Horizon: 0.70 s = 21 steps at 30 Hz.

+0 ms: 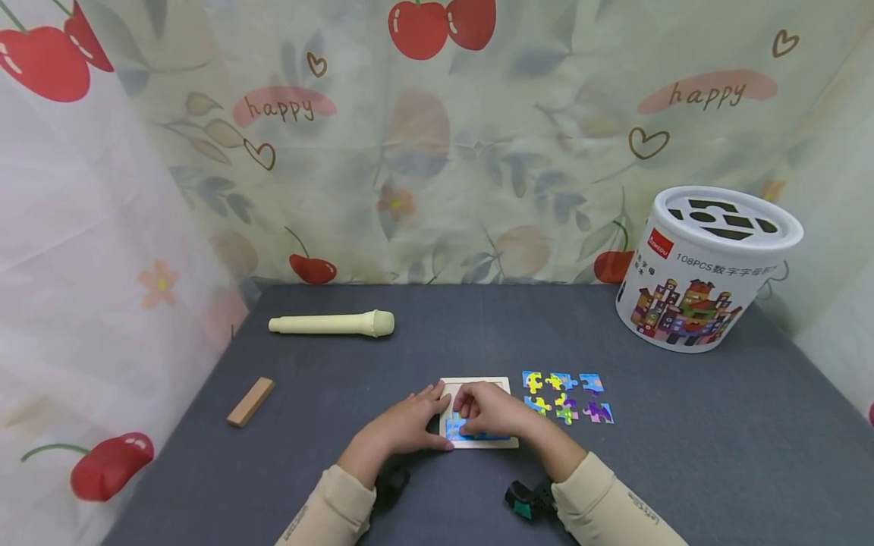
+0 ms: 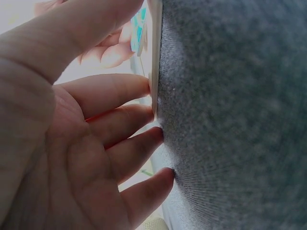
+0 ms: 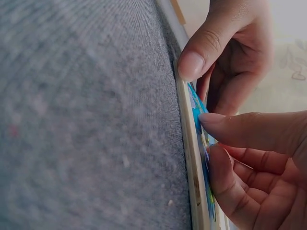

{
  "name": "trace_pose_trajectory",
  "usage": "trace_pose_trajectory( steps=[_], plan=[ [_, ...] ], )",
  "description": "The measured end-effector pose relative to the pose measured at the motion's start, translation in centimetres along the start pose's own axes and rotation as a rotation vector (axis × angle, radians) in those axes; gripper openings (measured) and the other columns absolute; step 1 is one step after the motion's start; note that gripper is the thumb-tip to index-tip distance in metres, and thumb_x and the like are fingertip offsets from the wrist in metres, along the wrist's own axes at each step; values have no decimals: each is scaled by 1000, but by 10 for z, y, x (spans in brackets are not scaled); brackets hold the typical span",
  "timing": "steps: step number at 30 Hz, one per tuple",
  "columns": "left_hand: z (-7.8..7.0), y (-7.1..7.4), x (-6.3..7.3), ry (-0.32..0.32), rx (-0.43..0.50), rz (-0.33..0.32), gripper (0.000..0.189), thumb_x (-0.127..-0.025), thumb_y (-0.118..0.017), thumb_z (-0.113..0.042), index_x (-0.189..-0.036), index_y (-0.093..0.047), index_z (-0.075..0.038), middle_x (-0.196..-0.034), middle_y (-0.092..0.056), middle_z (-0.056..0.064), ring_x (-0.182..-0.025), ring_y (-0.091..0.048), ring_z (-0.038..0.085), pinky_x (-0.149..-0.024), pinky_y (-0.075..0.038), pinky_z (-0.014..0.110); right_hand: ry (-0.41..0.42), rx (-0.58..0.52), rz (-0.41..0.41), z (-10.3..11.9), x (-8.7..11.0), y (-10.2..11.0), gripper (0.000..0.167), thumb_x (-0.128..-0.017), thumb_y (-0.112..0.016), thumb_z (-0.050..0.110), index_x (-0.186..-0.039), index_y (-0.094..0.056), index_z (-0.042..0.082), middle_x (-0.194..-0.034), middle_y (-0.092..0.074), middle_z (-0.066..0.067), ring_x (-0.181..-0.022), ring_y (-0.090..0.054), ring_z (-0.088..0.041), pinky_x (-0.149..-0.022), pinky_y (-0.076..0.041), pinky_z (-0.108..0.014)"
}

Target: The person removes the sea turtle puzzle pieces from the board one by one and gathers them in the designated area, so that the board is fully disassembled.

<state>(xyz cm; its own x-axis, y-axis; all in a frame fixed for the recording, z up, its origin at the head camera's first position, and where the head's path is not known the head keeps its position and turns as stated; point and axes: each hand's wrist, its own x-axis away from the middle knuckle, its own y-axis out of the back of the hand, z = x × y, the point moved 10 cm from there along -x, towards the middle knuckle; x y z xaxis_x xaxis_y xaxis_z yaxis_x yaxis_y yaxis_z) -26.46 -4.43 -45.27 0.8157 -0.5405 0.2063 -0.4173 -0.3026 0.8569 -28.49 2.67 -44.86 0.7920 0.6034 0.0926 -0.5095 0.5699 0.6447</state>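
Closest to me are my beige sleeves (image 1: pixel 601 493), with a black device (image 1: pixel 524 500) bearing a teal patch at my right wrist. My left hand (image 1: pixel 408 422) has its fingers straight and apart, thumb at the near edge and fingertips along the side of a shallow, pale wooden puzzle tray (image 1: pixel 486 445), which lies between my two hands. My right hand (image 1: pixel 497 411) is over the tray with its fingers bent, thumb and forefinger pinching a blue jigsaw piece (image 3: pixel 196 106) that tilts up from the tray. More blue printed pieces (image 1: pixel 453 430) lie along the tray's near side, partly hidden under my right hand.

Just beyond that hand, to its right, six loose, bright blue, yellow, green and purple jigsaw pieces (image 1: pixel 566 414) lie in two rows on the dark grey bench (image 1: pixel 683 455). Well to the left of my left hand lies a flat brown wooden block (image 1: pixel 250 402); farther out on that side is a cream microphone-shaped object (image 1: pixel 331 324), lying flat. Far beyond my right hand, to the right, stands a white lidded bucket (image 1: pixel 703 265) printed with coloured blocks. Behind everything hangs a pale curtain (image 1: pixel 471 212) patterned with cherries and leaves.
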Motion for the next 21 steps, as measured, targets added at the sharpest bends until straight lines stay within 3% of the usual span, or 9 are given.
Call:
trace_pose_trajectory(
  steps=[9, 21],
  plan=[
    [-6, 4, 4, -26, 2, -3, 73, -81, -72, -33, -138, -42, 0, -151, -27, 20, -141, -25, 33, -112, -24, 50, 14, -74, 0, 0, 1, -2, 20, -77, -70, 0, -92, -56, 0, -77, -54, -2, -65, -50, -10, -56, -44, -19],
    [0, -2, -1, 5, -24, 12, 75, -80, -72, -38, -140, -41, -4, -153, -25, 16, -142, -24, 30, -112, -24, 48, -19, -277, 22, -7, 13, 5, 14, -83, -64, 1, -94, -55, -3, -69, -63, -5, -57, -57, -9, -58, -52, -25]
  ],
)
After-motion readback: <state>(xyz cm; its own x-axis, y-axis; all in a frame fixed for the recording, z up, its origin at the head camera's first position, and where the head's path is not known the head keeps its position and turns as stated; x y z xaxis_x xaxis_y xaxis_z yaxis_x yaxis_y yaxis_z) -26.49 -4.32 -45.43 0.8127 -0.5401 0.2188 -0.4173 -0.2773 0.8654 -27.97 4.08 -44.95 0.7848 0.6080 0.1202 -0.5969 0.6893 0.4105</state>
